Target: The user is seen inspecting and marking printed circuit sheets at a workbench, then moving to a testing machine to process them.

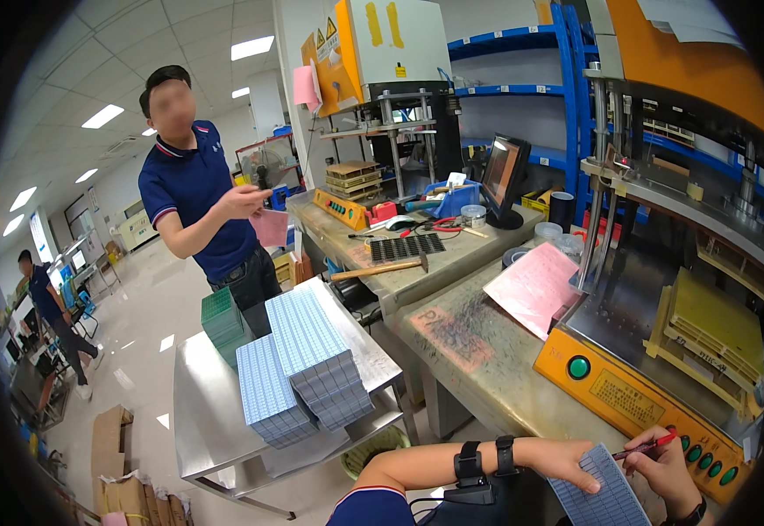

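My left hand [564,461] grips a thin blue-grey panel [608,498] marked with a fine grid, its thumb lying on the top face. The panel is tilted and its lower part runs toward the bottom rim. At the panel's right edge, my right hand [668,475] is closed around a red pen [649,446]. Both hands are just in front of the orange control strip [632,399] of a press. Similar panels stand in two tall stacks [312,337] on a steel cart [202,412] to the left, with a green stack [224,320] behind them.
A pink sheet [535,287] lies on the worn bench [443,337] beside the press [689,263]. Farther back are a hammer [378,270], a black tray [406,248] and a monitor [505,175]. Across the cart stands a co-worker [196,184] holding pink paper. Cardboard [112,443] sits at lower left.
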`<state>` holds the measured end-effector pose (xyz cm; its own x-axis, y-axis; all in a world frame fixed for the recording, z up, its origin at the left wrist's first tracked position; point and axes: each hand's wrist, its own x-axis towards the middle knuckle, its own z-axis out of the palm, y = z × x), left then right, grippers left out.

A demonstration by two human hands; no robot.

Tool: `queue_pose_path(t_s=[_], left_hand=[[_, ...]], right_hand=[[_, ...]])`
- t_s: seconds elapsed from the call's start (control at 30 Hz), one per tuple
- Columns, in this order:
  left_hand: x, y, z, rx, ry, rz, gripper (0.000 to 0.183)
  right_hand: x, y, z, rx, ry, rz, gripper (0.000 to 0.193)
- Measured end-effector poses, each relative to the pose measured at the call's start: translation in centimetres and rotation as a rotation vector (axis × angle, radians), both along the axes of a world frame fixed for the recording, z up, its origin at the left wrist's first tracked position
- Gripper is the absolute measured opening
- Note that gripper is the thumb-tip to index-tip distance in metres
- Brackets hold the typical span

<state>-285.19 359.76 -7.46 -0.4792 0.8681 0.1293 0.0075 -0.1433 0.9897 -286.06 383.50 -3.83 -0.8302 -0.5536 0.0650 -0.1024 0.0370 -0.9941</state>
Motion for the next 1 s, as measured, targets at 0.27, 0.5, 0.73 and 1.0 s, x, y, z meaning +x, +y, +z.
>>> queue_pose_path(t_s=[0.27,0.5,0.73,1.0], left_hand=[[0.1,-1.3,0.4,-0.274,-0.001,0.008,0.042],[0.1,-2.3,-0.3,-0.396,0.026,0.155,0.022],[0.8,1.5,-0.5,-0.189,-0.022,0.223,0.053],[1.2,0.5,0.4,-0.270,0.078,0.374,0.049]], right_hand=[[0.1,-1.3,0.9,0.238,0.051,0.105,0.018],[-0.8,-2.3,-2.5,0.001,0.210,0.184,0.023],[0.6,2.7,-2.4,-0.072,0.141,-0.030,0.021],[3.9,12.3,-3.1,-0.495,0.083,-0.332,0.017]])
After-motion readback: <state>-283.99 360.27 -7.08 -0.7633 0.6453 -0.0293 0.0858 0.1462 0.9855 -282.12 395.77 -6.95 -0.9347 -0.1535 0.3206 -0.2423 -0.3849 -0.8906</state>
